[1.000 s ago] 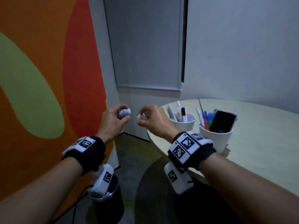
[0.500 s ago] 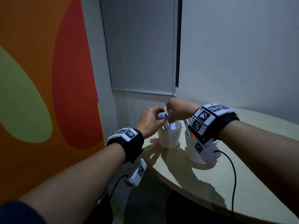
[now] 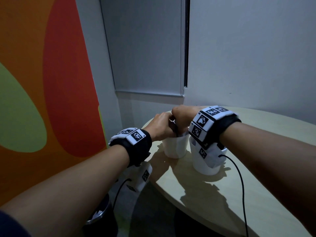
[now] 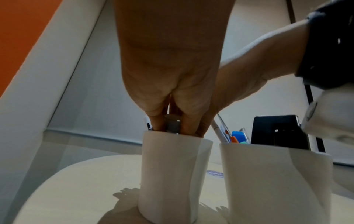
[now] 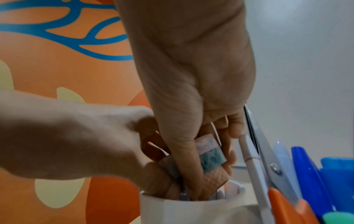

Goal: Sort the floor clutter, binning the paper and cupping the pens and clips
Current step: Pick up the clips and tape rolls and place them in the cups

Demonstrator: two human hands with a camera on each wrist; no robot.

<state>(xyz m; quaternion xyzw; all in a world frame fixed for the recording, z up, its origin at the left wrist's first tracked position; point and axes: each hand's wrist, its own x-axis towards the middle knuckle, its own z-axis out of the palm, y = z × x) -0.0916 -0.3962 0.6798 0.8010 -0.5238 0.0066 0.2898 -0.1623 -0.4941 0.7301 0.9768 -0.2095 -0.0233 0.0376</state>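
Note:
Both hands meet over the left white cup point(image 3: 174, 147) on the round table point(image 3: 239, 194). My left hand point(image 3: 162, 125) dips its fingertips into the cup's mouth and pinches a small grey clip point(image 4: 172, 124), seen at the rim of the cup point(image 4: 172, 174) in the left wrist view. My right hand point(image 3: 183, 115) reaches in from the other side. The right wrist view shows its fingers point(image 5: 187, 174) curled round patterned clips point(image 5: 210, 159) in pink, teal and orange, just above the cup point(image 5: 191, 212). What lies deeper in the cup is hidden.
A second white cup point(image 3: 203, 163) stands right beside the first, holding scissors point(image 5: 268, 159), blue pens point(image 5: 306, 166) and a black flat item point(image 4: 277, 131). A metal bin point(image 3: 99, 214) with paper inside sits on the floor below the table's left edge. An orange wall stands at the left.
Both hands, holding small clips in the air left of the table, moved right and down to the left cup. Their fingertips now sit in its mouth.

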